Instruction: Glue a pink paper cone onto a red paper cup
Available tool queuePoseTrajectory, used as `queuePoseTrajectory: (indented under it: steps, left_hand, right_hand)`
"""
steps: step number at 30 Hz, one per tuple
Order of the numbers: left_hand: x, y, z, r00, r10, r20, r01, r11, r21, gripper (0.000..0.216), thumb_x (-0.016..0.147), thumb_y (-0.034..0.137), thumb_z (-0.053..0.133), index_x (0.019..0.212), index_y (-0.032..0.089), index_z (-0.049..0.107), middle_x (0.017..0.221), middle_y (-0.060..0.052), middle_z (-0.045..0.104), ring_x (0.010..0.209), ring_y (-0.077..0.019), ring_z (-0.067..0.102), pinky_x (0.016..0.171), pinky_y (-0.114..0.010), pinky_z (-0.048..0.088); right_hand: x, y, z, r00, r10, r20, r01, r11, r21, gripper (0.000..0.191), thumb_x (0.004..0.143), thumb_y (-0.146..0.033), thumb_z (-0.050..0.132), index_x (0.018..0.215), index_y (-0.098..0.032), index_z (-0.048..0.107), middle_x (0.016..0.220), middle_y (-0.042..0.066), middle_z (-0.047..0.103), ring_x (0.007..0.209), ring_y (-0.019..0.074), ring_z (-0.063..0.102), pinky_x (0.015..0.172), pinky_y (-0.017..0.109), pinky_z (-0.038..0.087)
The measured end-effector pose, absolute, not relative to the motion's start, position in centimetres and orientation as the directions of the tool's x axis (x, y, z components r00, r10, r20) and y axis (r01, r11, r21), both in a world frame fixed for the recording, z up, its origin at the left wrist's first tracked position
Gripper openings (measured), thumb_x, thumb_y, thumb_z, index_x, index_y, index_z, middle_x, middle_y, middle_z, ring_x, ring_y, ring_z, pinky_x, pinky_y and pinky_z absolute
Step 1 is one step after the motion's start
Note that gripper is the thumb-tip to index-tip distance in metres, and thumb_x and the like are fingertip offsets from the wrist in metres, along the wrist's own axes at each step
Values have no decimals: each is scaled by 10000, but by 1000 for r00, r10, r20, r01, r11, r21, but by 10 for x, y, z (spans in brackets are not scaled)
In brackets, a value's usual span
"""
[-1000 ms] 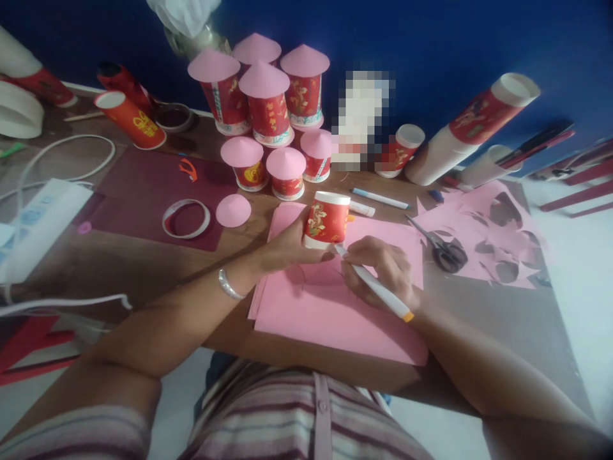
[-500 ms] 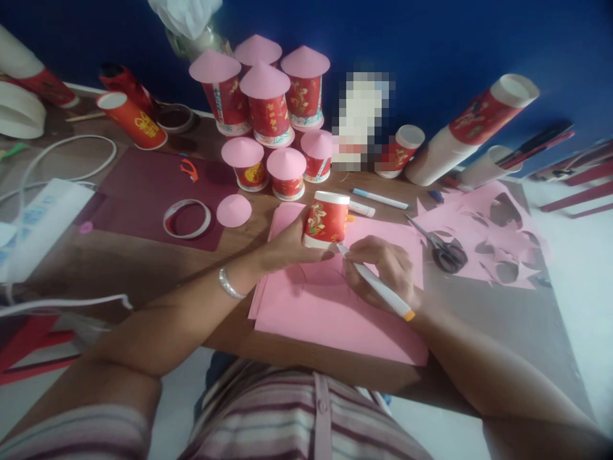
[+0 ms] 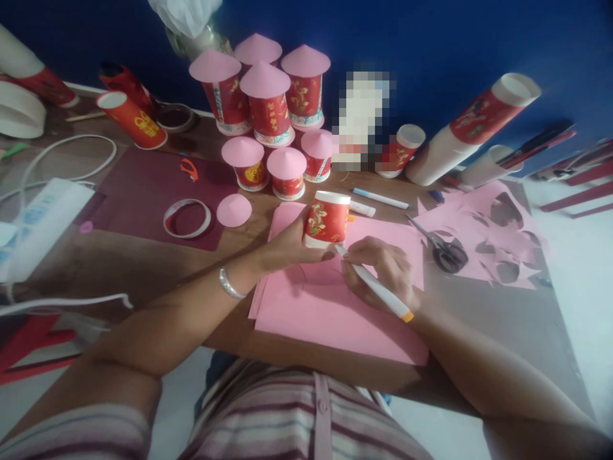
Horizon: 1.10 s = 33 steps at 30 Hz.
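Observation:
My left hand point(image 3: 287, 246) grips a red patterned paper cup point(image 3: 328, 218) that stands upside down on a pink paper sheet point(image 3: 330, 313). My right hand point(image 3: 385, 271) is closed round a white pen with an orange end point(image 3: 378, 289). The pen's tip touches the sheet right at the cup's rim. A faint curved line shows on the paper below the cup.
Several red cups with pink cone tops point(image 3: 268, 108) stand behind. A loose pink cone point(image 3: 233, 209) and a tape ring point(image 3: 186, 218) lie left. Scissors point(image 3: 443, 250) rest on cut pink scraps point(image 3: 493, 239) at right, with pens point(image 3: 378, 199) and stacked cup tubes point(image 3: 472, 124) behind.
Almost nothing differs; my right hand and the pen have shifted very slightly along the cup's rim.

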<state>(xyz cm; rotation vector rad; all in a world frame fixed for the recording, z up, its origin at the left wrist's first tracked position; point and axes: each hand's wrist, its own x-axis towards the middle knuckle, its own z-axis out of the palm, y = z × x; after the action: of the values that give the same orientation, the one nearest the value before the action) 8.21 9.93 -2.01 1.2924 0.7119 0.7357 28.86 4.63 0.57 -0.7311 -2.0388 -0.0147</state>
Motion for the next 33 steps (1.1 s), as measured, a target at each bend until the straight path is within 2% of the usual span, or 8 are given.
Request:
queuePoseTrajectory:
  steps: [10,23,33]
  left_hand:
    - [84,98,-14,591,807,-14,-101,91,991,744,760,404,918,1364,212,529,1403,-148,665,1301,-331,661,1074,-480,564]
    - [82,99,-23,552,832,-64,-8,82,997,768,743,412,932,1354,216,512,1361,-135,685,1263,-321,680,1044,-462,578]
    - [82,99,-21,575,815,-68,-33,106,994,784,742,413,932,1365,217,497,1345,-136,693,1259,-321,687,1055,-480,577]
  right_hand:
    - [289,43,8,-399,475,785,477,838,-265,176,909,-93,661,988,-224,573,748,-2,682,619,143,687,538,253,585]
    - [289,45,5,-394,477,786,507,826,-247,215,903,-62,674,1009,-220,575,750,12,688,640,145,689,572,249,586]
    - [289,46,5,-396,474,786,512,825,-239,178,913,-69,661,994,-207,583,752,13,691,640,138,694,578,242,588]
